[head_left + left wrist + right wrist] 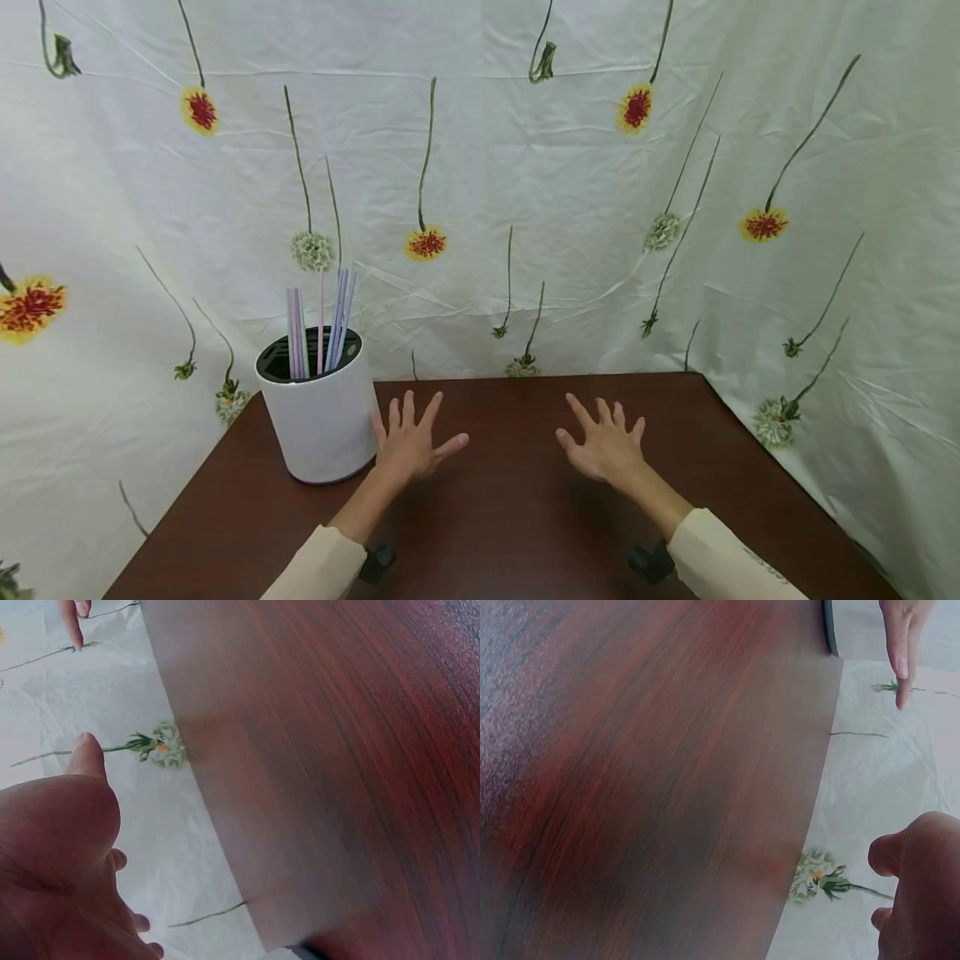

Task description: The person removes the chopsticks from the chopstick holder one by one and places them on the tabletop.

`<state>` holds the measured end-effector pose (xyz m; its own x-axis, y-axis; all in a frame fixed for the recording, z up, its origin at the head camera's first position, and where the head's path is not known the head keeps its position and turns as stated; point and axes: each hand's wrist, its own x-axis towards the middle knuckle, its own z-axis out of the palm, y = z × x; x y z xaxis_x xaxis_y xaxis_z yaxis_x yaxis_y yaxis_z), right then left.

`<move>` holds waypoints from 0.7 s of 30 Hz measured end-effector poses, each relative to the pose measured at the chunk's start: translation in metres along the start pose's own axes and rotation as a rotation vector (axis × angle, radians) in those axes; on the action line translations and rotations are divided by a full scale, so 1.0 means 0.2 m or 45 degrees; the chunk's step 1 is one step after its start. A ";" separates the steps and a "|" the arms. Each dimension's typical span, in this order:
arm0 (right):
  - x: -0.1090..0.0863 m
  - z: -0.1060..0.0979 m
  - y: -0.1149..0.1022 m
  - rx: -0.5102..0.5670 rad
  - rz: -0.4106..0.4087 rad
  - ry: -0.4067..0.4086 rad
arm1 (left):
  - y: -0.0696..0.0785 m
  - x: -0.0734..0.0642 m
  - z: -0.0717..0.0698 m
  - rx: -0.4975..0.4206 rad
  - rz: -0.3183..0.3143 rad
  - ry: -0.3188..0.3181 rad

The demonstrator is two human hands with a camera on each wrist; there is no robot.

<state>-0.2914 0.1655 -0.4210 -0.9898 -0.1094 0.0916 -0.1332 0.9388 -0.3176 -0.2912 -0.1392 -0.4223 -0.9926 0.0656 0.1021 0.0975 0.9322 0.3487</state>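
Observation:
Both hands hover over a dark brown wood-grain table, fingers spread and holding nothing. My left hand is nearest to a white oval container with a black slotted top, on the table's left side. Several thin pastel sticks, perhaps straws, stand upright in that top, in pink, lilac and blue. On the other side, my right hand is over the right-middle of the table, away from any object. In the left wrist view the palm shows at the lower left; the right wrist view shows part of the right hand.
A white cloth printed with flowers hangs behind the table and at both sides. The table's far edge meets it. Each wrist wears a small black device, such as the one below the right hand.

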 end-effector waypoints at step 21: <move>0.13 -0.23 -0.59 0.278 -0.310 -0.067 | -0.01 -0.11 -0.77 -0.225 0.262 -0.285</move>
<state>-0.2999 0.0674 -0.3377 -0.9279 -0.3446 0.1424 -0.3687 0.7914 -0.4876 -0.2586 -0.1965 -0.2812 -0.9401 0.3406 -0.0132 0.2889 0.8167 0.4996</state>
